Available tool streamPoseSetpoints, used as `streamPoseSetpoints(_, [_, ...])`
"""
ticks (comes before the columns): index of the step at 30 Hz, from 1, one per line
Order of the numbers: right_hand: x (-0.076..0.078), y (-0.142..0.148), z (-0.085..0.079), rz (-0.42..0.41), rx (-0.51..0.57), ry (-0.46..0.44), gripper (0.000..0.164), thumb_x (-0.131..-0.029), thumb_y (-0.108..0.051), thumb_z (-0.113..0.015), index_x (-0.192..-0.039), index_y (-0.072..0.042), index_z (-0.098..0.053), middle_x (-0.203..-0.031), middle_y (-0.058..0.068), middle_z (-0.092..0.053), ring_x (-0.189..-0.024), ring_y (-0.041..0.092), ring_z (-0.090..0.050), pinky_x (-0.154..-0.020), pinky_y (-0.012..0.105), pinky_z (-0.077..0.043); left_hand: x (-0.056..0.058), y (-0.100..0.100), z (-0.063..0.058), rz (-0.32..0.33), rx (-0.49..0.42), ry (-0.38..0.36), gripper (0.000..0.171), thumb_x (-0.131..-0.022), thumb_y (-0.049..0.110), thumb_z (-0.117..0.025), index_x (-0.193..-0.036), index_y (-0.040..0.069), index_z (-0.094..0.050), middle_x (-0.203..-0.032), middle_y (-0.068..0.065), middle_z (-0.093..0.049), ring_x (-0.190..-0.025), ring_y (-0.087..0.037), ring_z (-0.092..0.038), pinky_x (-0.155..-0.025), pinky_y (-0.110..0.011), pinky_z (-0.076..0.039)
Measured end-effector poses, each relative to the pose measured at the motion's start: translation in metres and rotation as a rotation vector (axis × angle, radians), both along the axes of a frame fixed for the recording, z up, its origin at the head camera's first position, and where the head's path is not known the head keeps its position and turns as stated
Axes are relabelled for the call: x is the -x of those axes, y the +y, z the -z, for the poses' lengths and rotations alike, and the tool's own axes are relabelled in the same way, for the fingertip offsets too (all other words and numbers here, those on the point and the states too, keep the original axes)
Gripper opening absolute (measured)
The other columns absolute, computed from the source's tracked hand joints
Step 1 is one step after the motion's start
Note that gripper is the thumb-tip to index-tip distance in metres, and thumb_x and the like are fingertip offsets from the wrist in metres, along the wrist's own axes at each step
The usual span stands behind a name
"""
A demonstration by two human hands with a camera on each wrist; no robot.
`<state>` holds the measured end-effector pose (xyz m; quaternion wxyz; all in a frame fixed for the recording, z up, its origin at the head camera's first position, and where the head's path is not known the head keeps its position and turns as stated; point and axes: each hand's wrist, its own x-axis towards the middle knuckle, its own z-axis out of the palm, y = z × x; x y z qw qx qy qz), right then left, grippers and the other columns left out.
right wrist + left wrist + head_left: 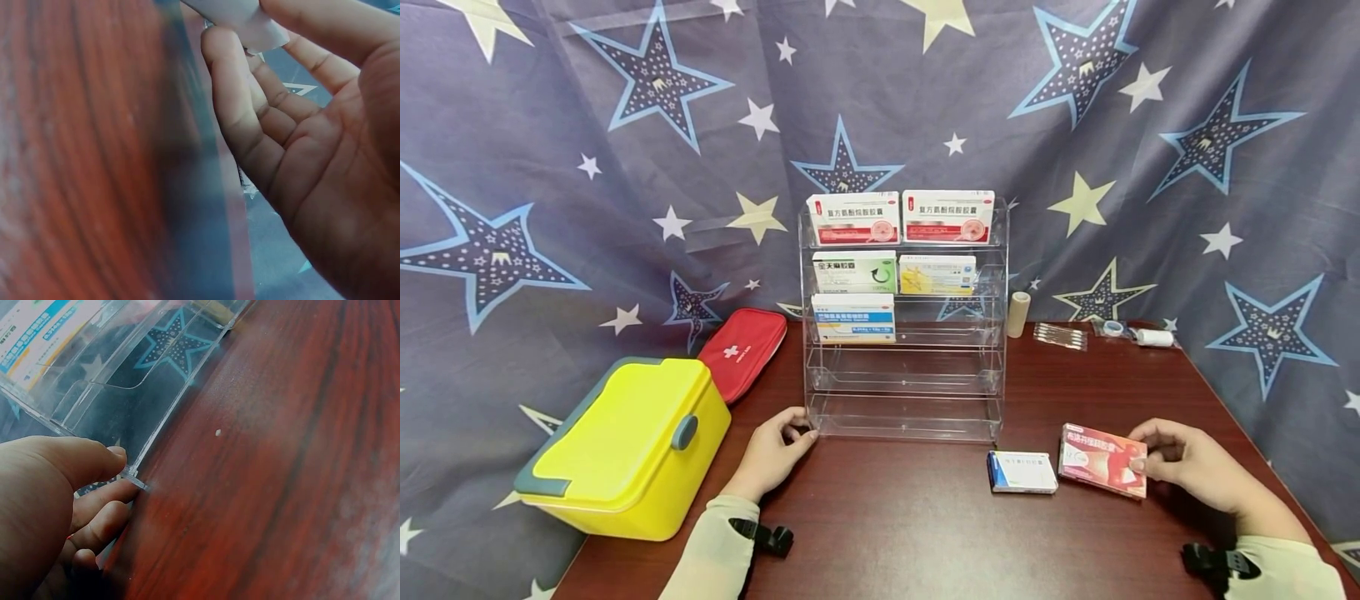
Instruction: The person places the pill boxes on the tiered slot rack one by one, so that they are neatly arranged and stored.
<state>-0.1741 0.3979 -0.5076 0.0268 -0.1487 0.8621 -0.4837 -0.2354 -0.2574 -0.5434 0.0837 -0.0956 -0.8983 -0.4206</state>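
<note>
A clear acrylic tiered rack stands at the table's middle. My left hand pinches its lower left corner; in the left wrist view the thumb lies on one side of the clear edge and the fingers on the other. On the right, my right hand holds a red and pink medicine box by its right end, between thumb and fingers. Left of that box lies a smaller blue and white medicine box on the table. In the right wrist view only a pale end of the held box shows.
Red-and-white boxes, a green one, a yellow one and a blue-striped one fill upper tiers. A yellow bin and red pouch sit left. A bandage roll and swab pack lie behind right.
</note>
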Motion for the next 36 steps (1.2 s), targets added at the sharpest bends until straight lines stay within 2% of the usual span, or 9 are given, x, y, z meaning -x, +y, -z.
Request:
streamPoseSetpoints(8, [0.000, 0.003, -0.004, 0.122, -0.042, 0.055, 0.025, -0.090, -0.002, -0.080, -0.113, -0.004, -0.069, -0.093, 0.000, -0.073, -0.075, 0.017, -0.072, -0.063, 0.033, -0.059, -0.001, -0.001, 0.001, -0.002, -0.006, 0.001, 0.024, -0.093, 0.016, -0.082, -0.114, 0.019, -0.071, -0.102, 0.003, -0.071, -0.079, -0.012, -0.063, -0.075, -0.029, -0.051])
streamPoseSetpoints(14, [-0.001, 0.003, -0.007, 0.148, -0.024, 0.090, 0.021, -0.094, 0.000, -0.076, -0.113, -0.003, -0.069, -0.093, 0.000, -0.074, -0.075, 0.019, -0.073, -0.063, 0.034, -0.060, -0.002, -0.001, 0.001, -0.001, -0.006, 0.006, 0.023, -0.093, 0.016, -0.082, -0.113, 0.019, -0.071, -0.102, 0.003, -0.071, -0.079, -0.012, -0.063, -0.075, -0.028, -0.051])
streamPoseSetpoints(20, [-0.001, 0.002, -0.009, 0.157, 0.018, 0.146, 0.021, -0.097, -0.001, -0.074, -0.116, 0.003, -0.068, -0.096, 0.007, -0.075, -0.076, 0.020, -0.074, -0.066, 0.032, -0.061, -0.002, -0.001, 0.001, 0.002, -0.009, 0.009, 0.023, -0.093, 0.016, -0.082, -0.113, 0.019, -0.071, -0.102, 0.003, -0.071, -0.079, -0.012, -0.062, -0.075, -0.029, -0.051])
streamPoseSetpoints(28, [0.002, -0.005, -0.011, 0.235, 0.084, 0.234, 0.023, -0.095, 0.005, -0.073, -0.117, 0.008, -0.067, -0.095, 0.002, -0.075, -0.074, 0.019, -0.074, -0.065, 0.028, -0.060, -0.001, -0.001, 0.001, 0.000, -0.012, -0.005, 0.024, -0.093, 0.017, -0.081, -0.115, 0.019, -0.071, -0.102, 0.003, -0.071, -0.080, -0.012, -0.062, -0.076, -0.029, -0.051])
streamPoseSetpoints(32, [0.006, -0.013, -0.021, 0.283, 0.123, 0.268, 0.026, -0.093, 0.007, -0.074, -0.117, 0.011, -0.066, -0.094, 0.000, -0.075, -0.073, 0.016, -0.073, -0.064, 0.026, -0.059, -0.002, 0.000, -0.001, 0.000, -0.017, -0.010, 0.023, -0.094, 0.017, -0.081, -0.115, 0.019, -0.071, -0.102, 0.002, -0.071, -0.080, -0.012, -0.062, -0.076, -0.029, -0.051])
streamPoseSetpoints(36, [0.011, -0.022, -0.043, 0.326, 0.117, 0.306, 0.024, -0.093, 0.005, -0.075, -0.116, 0.010, -0.068, -0.091, -0.002, -0.076, -0.072, 0.012, -0.073, -0.062, 0.023, -0.057, -0.001, 0.001, -0.002, 0.007, -0.016, -0.003, 0.024, -0.094, 0.017, -0.081, -0.116, 0.018, -0.071, -0.102, 0.003, -0.071, -0.079, -0.012, -0.062, -0.076, -0.029, -0.051])
